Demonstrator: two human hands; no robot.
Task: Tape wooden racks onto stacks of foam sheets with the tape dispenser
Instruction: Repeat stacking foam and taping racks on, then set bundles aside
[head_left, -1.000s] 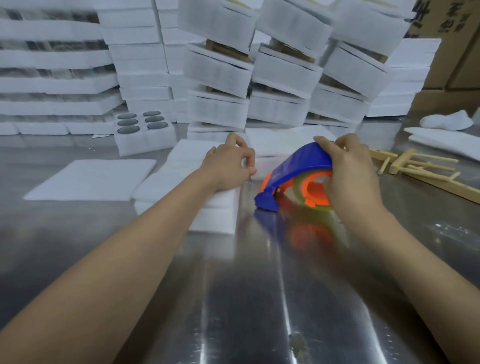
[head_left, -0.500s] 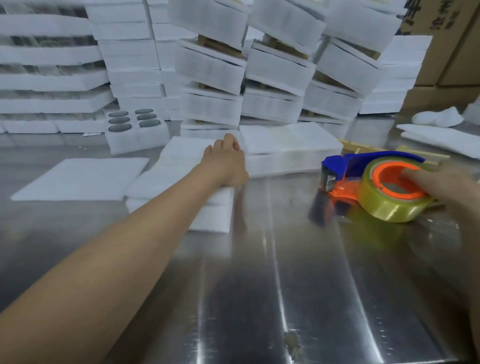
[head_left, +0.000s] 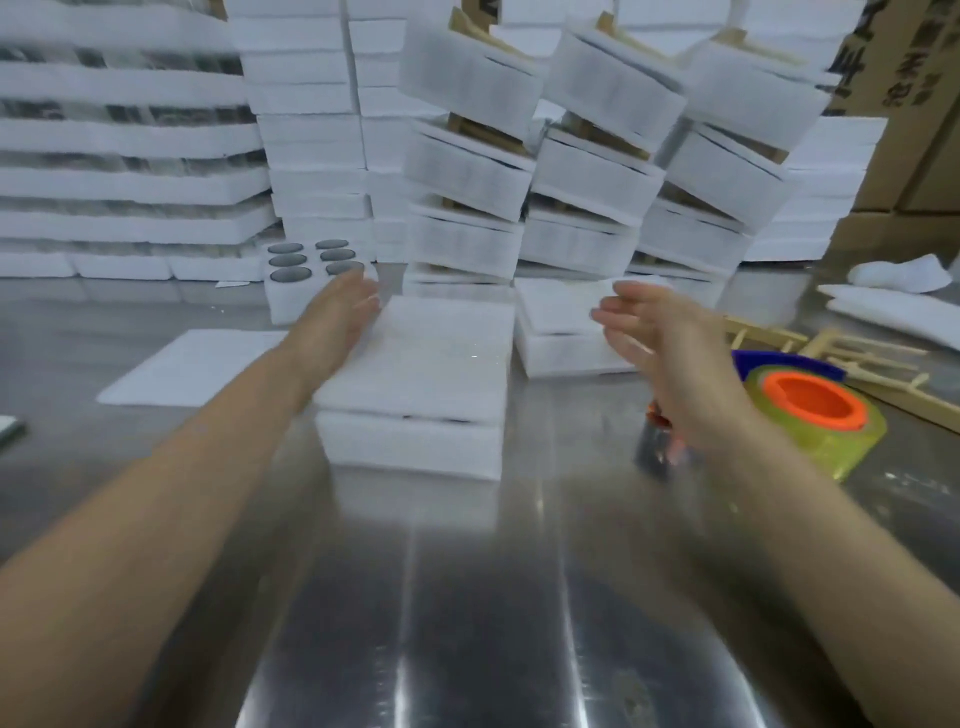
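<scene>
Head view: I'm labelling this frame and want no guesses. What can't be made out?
All in the head view.
- Tape dispenser: its front end is hidden behind the right hand.
- Left hand: fingertips motion-blurred; contact with the foam stack unclear.
- Wooden racks: partly behind the dispenser, blurred.
- Cardboard box: print blurred and cut by the top edge.

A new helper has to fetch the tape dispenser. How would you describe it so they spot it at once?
Look at the steel table, on its right side, just right of the person's right hand. The tape dispenser lies there in front of the loose wooden racks. Among all the white foam it is the only bright thing: blue body, orange hub, yellowish roll.
</scene>
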